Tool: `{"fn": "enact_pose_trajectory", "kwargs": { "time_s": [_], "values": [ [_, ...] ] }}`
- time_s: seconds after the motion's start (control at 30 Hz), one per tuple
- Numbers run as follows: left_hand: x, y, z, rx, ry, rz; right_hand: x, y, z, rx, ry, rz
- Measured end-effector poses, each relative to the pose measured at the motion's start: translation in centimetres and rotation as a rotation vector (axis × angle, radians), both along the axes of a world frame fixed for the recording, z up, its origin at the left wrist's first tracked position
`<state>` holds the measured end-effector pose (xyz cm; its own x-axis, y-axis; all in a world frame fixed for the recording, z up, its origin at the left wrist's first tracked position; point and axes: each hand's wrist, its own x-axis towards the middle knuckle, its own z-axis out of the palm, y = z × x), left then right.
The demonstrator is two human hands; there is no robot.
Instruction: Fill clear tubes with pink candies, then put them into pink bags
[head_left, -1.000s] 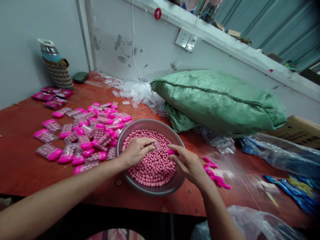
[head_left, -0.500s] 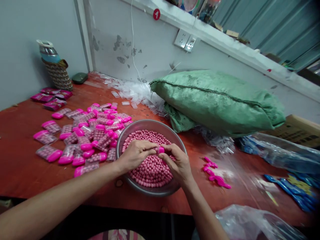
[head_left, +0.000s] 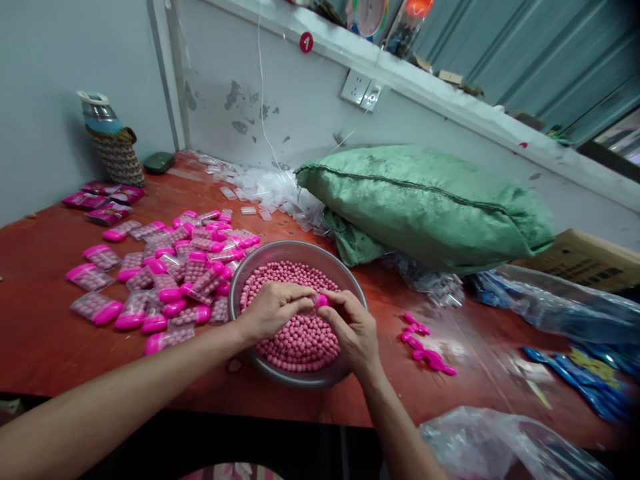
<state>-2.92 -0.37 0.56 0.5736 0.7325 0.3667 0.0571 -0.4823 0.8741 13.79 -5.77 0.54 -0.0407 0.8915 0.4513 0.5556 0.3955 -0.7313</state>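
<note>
Over a metal bowl (head_left: 235, 280) of small round pink balls (head_left: 303, 347), both of my hands meet at one small candy-box-like container with a bright pink cap (head_left: 321, 301). My left hand (head_left: 273, 310) is closed in a pinch on its clear body, which the fingers mostly cover. The thumb and fingers of my right hand (head_left: 356, 330) grip the pink cap. To the left of the bowl lies a pile of clear boxes (head_left: 195, 267) with pink caps, filled with the same balls. Several loose pink caps (head_left: 425, 350) lie to the right.
Empty clear boxes (head_left: 267, 190) are heaped by the wall. A large green sack (head_left: 425, 207) lies behind the bowl. Pink packets (head_left: 107, 213) and a bottle in a woven holder (head_left: 116, 155) stand far left. Plastic bags (head_left: 500, 440) and blue packaging (head_left: 580, 380) lie right.
The camera view has shifted slightly. Both hands stay over the bowl, and less of the pink cap shows below the right thumb.
</note>
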Motion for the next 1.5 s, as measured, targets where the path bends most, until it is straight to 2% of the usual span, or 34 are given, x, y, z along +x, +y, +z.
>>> {"fn": "enact_pose_trajectory", "kwargs": {
  "time_s": [0.13,0.3,0.5,0.6,0.67,0.83,1.03,1.1,1.17,1.33,1.5],
  "values": [
    [0.2,0.0,0.3,-0.079,-0.059,0.010,-0.1,0.2,0.4,-0.063,0.041,-0.014],
    [-0.1,0.2,-0.2,-0.152,-0.104,0.021,-0.6,0.8,0.4,-0.038,0.002,0.020],
    [-0.2,0.7,-0.7,-0.397,-0.205,0.039,-1.8,2.0,0.5,0.089,-0.118,0.037],
    [-0.3,0.7,-0.6,-0.469,-0.198,0.067,-1.9,2.4,0.7,0.064,-0.107,0.102],
    [-0.4,0.7,-0.5,-0.499,-0.193,0.047,-1.6,2.5,0.7,-0.012,-0.025,0.150],
    [-0.2,0.4,-0.4,-0.519,-0.270,0.000,-0.3,2.6,0.4,-0.257,0.332,0.242],
    [0.0,0.4,-0.6,-0.756,-0.420,0.061,1.6,1.4,0.0,-0.427,0.830,0.263],
    [0.0,0.5,-0.7,-0.787,-0.429,0.073,2.1,1.0,-0.3,-0.460,0.890,0.251],
    [0.0,0.6,-0.8,-0.731,-0.410,0.071,2.3,0.9,-0.5,-0.480,0.892,0.256],
    [-0.1,0.5,-0.7,-0.409,-0.260,0.024,1.9,1.7,0.0,-0.465,0.893,0.275],
    [-0.2,0.4,-0.7,-0.180,-0.192,0.030,0.5,2.0,0.7,-0.682,0.875,0.317]
  ]
}}
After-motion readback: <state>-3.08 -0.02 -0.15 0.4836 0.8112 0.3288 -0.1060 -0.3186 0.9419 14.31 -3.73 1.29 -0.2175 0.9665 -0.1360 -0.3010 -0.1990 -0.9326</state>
